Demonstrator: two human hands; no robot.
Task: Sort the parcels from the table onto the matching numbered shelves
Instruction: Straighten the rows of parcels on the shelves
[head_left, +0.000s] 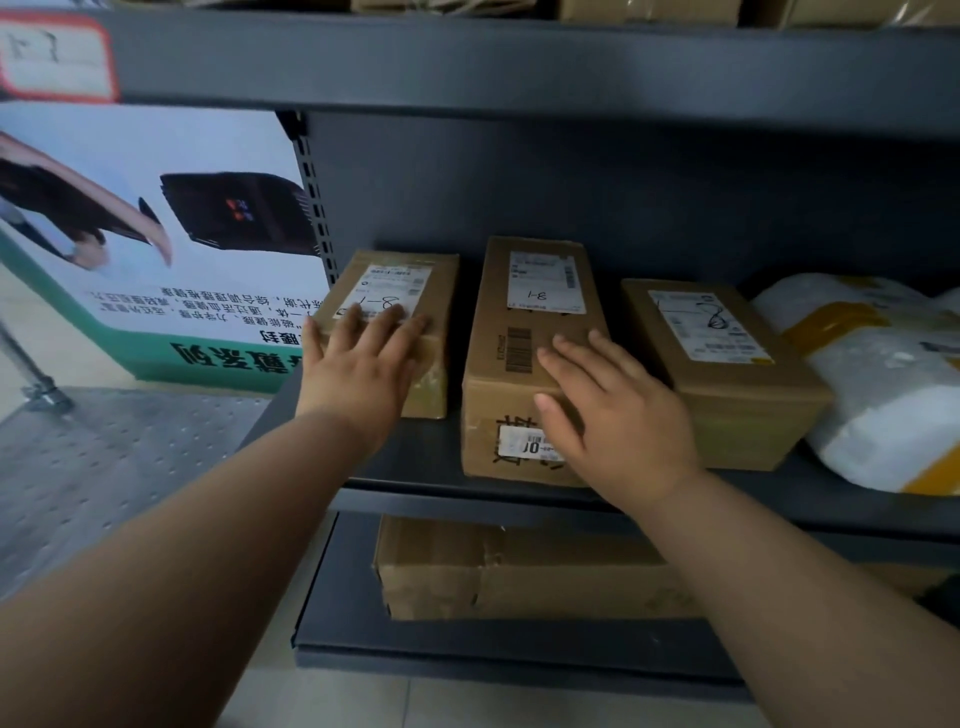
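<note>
Pressing flat: left grip (358, 364) released, fingers straight atop small left parcel (436, 291); right grip (608, 410) released, flat atop long middle parcel (498, 374). Both parcels on shelf (415, 457), long axes front-to-back, directly under palms.

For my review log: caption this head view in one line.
Left hand flat on the leftmost box, right hand flat on the middle box marked 3-1, on a grey shelf.
</note>
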